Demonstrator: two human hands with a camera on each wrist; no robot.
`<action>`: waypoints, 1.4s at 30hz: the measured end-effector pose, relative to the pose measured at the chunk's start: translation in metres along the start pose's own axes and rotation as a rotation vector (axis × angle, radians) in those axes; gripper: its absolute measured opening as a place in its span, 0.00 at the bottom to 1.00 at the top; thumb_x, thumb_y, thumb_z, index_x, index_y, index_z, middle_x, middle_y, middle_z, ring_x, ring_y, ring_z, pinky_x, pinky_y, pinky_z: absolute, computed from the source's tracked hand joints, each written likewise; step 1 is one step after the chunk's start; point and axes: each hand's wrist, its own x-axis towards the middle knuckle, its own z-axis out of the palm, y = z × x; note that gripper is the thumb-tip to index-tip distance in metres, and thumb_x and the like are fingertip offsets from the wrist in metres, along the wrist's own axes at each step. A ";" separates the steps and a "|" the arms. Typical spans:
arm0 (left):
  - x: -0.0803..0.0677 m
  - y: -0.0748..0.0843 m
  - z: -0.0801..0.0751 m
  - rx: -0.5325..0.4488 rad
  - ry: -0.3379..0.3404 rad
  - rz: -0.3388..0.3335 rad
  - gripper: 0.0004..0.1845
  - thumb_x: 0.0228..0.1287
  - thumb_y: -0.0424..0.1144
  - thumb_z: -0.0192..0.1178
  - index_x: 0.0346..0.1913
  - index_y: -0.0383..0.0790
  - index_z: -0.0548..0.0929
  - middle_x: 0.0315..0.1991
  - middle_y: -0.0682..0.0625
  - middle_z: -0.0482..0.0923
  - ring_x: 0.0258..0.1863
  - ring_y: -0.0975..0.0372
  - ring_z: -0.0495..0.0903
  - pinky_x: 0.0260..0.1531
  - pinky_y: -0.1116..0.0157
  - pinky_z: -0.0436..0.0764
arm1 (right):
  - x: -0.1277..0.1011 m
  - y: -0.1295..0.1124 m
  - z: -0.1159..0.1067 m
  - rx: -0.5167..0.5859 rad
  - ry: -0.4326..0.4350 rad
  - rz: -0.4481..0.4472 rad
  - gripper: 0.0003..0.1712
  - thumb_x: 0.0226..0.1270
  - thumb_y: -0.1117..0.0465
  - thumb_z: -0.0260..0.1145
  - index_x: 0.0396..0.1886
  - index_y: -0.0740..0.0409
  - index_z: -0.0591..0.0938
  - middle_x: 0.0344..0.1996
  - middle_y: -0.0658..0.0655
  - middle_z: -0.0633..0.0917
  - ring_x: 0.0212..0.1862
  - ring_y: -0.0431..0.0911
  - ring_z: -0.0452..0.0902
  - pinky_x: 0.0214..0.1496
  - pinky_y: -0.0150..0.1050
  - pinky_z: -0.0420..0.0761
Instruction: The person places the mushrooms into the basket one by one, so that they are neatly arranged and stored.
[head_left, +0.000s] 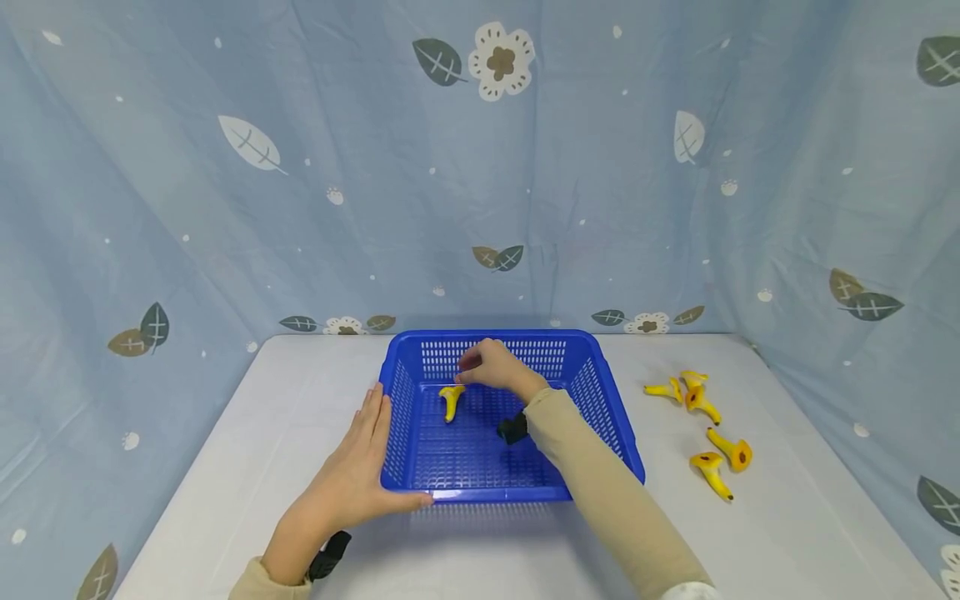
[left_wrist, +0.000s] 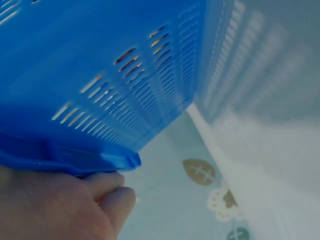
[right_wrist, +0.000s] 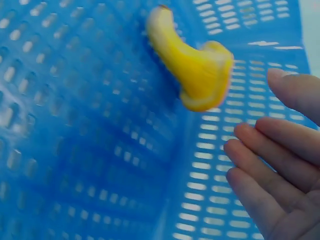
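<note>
Right hand (head_left: 491,367) hovers in the basket (head_left: 615,417), fingers (right_wrist: 265,150) loosely spread and holding nothing, just right of the mushroom (head_left: 451,400) lying lengthwise front-to-back on the floor; left hand (head_left: 352,475) flat against the basket's left wall.

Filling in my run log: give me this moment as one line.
left hand: rests on blue basket | right hand: open above yellow mushroom in basket | four mushrooms on table
</note>
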 end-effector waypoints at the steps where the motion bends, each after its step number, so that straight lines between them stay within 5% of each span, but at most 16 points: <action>1: 0.000 0.000 0.000 0.002 0.000 0.001 0.79 0.38 0.83 0.61 0.78 0.29 0.38 0.79 0.40 0.24 0.78 0.48 0.30 0.72 0.44 0.50 | 0.000 -0.001 -0.002 0.002 0.010 0.003 0.22 0.64 0.60 0.72 0.54 0.69 0.83 0.48 0.61 0.86 0.50 0.51 0.83 0.52 0.43 0.82; 18: 0.007 0.002 -0.010 0.143 0.011 0.024 0.82 0.29 0.86 0.61 0.75 0.23 0.49 0.77 0.29 0.43 0.77 0.41 0.43 0.72 0.45 0.53 | -0.030 -0.022 -0.061 -0.061 0.090 -0.082 0.23 0.68 0.57 0.67 0.56 0.70 0.82 0.51 0.64 0.85 0.53 0.54 0.82 0.56 0.46 0.81; 30: 0.016 0.004 -0.010 0.138 -0.019 0.060 0.81 0.33 0.86 0.59 0.75 0.21 0.47 0.77 0.28 0.38 0.77 0.40 0.39 0.72 0.43 0.51 | -0.082 -0.027 -0.126 0.044 0.221 -0.119 0.20 0.71 0.59 0.65 0.56 0.67 0.82 0.53 0.64 0.84 0.57 0.56 0.79 0.62 0.49 0.77; 38: 0.017 0.002 -0.003 0.128 -0.004 0.053 0.81 0.34 0.86 0.59 0.76 0.22 0.45 0.78 0.30 0.36 0.77 0.42 0.36 0.72 0.43 0.50 | -0.124 -0.006 -0.164 0.072 0.337 -0.108 0.23 0.73 0.57 0.64 0.59 0.68 0.80 0.55 0.66 0.82 0.58 0.58 0.78 0.62 0.55 0.75; 42: 0.018 0.002 -0.002 0.121 -0.015 0.039 0.81 0.33 0.86 0.59 0.76 0.24 0.44 0.78 0.32 0.34 0.78 0.44 0.33 0.73 0.44 0.48 | -0.147 0.007 -0.178 0.071 0.400 -0.094 0.23 0.74 0.55 0.63 0.61 0.65 0.80 0.57 0.64 0.82 0.58 0.53 0.78 0.63 0.51 0.76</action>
